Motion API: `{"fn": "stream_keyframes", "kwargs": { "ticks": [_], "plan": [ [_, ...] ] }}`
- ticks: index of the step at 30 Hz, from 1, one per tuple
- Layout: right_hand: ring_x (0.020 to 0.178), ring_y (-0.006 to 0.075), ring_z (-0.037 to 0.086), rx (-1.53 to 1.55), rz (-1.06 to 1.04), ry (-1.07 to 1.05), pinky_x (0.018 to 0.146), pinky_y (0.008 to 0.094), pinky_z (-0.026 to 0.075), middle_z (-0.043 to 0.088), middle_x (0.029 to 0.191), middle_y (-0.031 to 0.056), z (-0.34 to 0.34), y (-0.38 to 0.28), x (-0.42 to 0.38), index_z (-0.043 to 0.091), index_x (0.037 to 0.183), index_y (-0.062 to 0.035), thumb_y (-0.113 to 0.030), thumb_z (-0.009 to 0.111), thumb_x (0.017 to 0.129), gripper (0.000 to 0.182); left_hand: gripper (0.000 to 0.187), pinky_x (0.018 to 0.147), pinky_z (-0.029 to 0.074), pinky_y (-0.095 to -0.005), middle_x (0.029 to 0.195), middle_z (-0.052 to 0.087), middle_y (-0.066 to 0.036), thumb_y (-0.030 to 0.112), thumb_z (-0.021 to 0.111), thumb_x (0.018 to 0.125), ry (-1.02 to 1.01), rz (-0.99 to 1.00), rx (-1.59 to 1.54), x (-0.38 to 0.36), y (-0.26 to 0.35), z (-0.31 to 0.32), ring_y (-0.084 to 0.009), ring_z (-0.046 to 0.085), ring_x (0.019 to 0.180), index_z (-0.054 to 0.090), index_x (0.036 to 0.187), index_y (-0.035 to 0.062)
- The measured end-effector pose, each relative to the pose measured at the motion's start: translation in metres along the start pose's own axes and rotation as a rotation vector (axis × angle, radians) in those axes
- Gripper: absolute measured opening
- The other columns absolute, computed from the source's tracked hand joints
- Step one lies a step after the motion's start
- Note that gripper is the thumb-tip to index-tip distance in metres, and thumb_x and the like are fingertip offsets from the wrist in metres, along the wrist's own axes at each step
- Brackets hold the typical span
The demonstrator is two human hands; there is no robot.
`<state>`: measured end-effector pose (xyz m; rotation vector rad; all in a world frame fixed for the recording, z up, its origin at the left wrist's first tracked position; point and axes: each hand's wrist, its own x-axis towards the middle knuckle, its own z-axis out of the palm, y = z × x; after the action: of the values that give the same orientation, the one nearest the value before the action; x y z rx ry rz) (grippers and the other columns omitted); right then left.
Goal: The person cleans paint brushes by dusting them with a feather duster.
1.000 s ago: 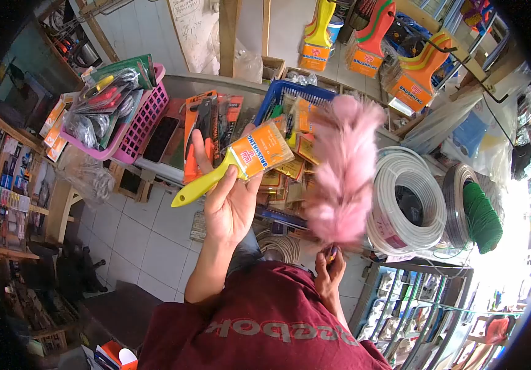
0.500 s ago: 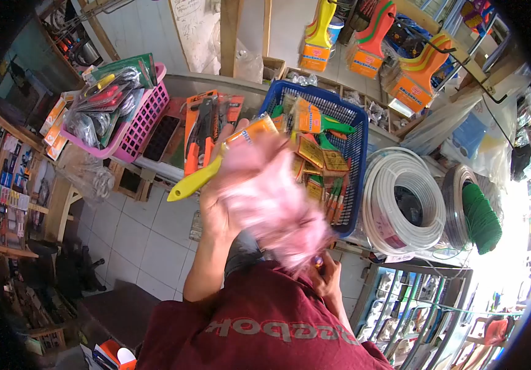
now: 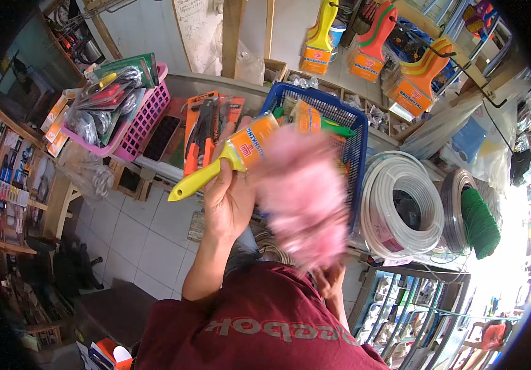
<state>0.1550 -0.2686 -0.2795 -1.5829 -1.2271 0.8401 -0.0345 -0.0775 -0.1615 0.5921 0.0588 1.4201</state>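
Observation:
My left hand is wrapped round a paintbrush with a yellow handle and an orange-and-white label, its handle pointing down to the left. A pink cloth, smeared by motion, hangs just right of the brush and covers part of its bristle end. Below the cloth, near the maroon shirt, is my right hand; its fingers are mostly hidden behind the cloth. Behind the cloth, a blue basket holds more brushes with green handles and orange labels.
A pink basket of packaged tools stands on the left. Orange-handled pliers lie on the counter. White hose coils and a green cord roll are at right. Large brushes hang above.
The pink cloth has swung right, away from my left hand, and more of the brush label shows. My right hand has shifted slightly down and is more covered by the cloth.

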Motion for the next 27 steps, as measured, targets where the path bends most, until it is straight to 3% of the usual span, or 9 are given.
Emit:
{"fn": "stream_keyframes", "kwargs": {
  "ticks": [3,7,10,11,14,16,20,24,27],
  "plan": [
    [0.054,0.0122,0.047,-0.129,-0.013,-0.115,0.051,0.0298,0.039,0.052,0.060,0.0050,-0.007,0.001,-0.001,0.054,0.080,0.0008,-0.017,0.063,0.080,0.020,0.055,0.114,0.020,-0.0448,0.152,0.016,-0.013,0.018,0.044,0.097,-0.014,-0.002,0.003,0.001,-0.002,0.000,-0.0270,0.023,0.139,0.019,0.145,0.0069],
    [0.056,0.0207,0.054,0.119,0.188,0.118,0.055,0.0321,0.042,0.058,0.065,0.0090,-0.004,0.033,-0.008,0.058,0.087,0.0032,-0.018,0.065,0.076,0.025,0.052,0.114,0.020,-0.0451,0.153,0.014,-0.012,0.020,0.043,0.098,-0.063,0.028,0.114,0.001,-0.002,0.002,-0.0269,0.022,0.139,0.022,0.144,0.0073],
    [0.060,0.0219,0.054,0.044,-0.260,-0.024,0.059,0.0331,0.043,0.058,0.067,0.0114,-0.003,0.031,-0.001,0.058,0.086,0.0026,-0.018,0.065,0.075,0.025,0.056,0.115,0.018,-0.0455,0.152,0.017,-0.016,0.020,0.044,0.097,-0.100,0.009,0.052,0.000,-0.005,0.002,-0.0280,0.021,0.140,0.020,0.145,0.0049],
    [0.063,0.0237,0.056,-0.099,-0.051,-0.153,0.064,0.0339,0.044,0.058,0.070,0.0142,-0.012,0.014,-0.003,0.058,0.088,0.0020,-0.019,0.066,0.073,0.027,0.056,0.115,0.017,-0.0457,0.152,0.017,-0.016,0.021,0.044,0.097,-0.095,0.015,0.056,0.000,-0.006,0.002,-0.0284,0.020,0.140,0.020,0.145,0.0050],
    [0.056,0.0135,0.046,-0.088,0.224,-0.027,0.052,0.0306,0.038,0.051,0.065,0.0112,-0.007,0.017,-0.006,0.056,0.084,0.0006,-0.018,0.065,0.075,0.023,0.056,0.115,0.015,-0.0463,0.152,0.016,-0.016,0.022,0.042,0.098,-0.078,0.045,0.069,0.004,-0.008,0.003,-0.0296,0.019,0.140,0.019,0.145,0.0051],
    [0.055,0.0103,0.041,0.236,0.210,0.159,0.049,0.0298,0.035,0.048,0.064,0.0096,0.004,0.025,-0.006,0.056,0.082,-0.0003,-0.018,0.065,0.076,0.021,0.053,0.115,0.016,-0.0470,0.153,0.014,-0.015,0.025,0.044,0.098,-0.069,0.040,0.131,0.003,-0.005,0.001,-0.0284,0.019,0.140,0.023,0.144,0.0067],
    [0.048,0.0051,0.035,-0.048,-0.303,-0.008,0.044,0.0245,0.026,0.042,0.055,-0.0027,0.001,0.020,0.003,0.050,0.073,-0.0051,-0.022,0.061,0.084,0.023,0.054,0.114,0.019,-0.0447,0.153,0.015,-0.014,0.021,0.044,0.097,-0.090,0.015,0.101,0.002,-0.008,-0.006,-0.0280,0.020,0.140,0.023,0.143,0.0032],
    [0.054,0.0238,0.052,0.186,0.266,0.115,0.054,0.0352,0.041,0.055,0.062,0.0099,0.003,0.025,-0.005,0.057,0.083,0.0013,-0.024,0.065,0.076,0.027,0.057,0.114,0.021,-0.0433,0.153,0.016,-0.014,0.020,0.048,0.096,-0.186,0.039,0.184,0.003,-0.006,-0.002,-0.0272,0.022,0.140,0.022,0.143,0.0020],
    [0.055,0.0260,0.052,0.096,-0.076,0.078,0.055,0.0357,0.042,0.057,0.066,0.0132,0.002,0.033,-0.003,0.059,0.087,0.0013,-0.024,0.067,0.073,0.030,0.061,0.114,0.022,-0.0428,0.152,0.018,-0.015,0.016,0.051,0.092,-0.178,-0.012,0.263,-0.002,-0.001,-0.002,-0.0283,0.025,0.139,0.022,0.143,0.0004]
  ]
}}
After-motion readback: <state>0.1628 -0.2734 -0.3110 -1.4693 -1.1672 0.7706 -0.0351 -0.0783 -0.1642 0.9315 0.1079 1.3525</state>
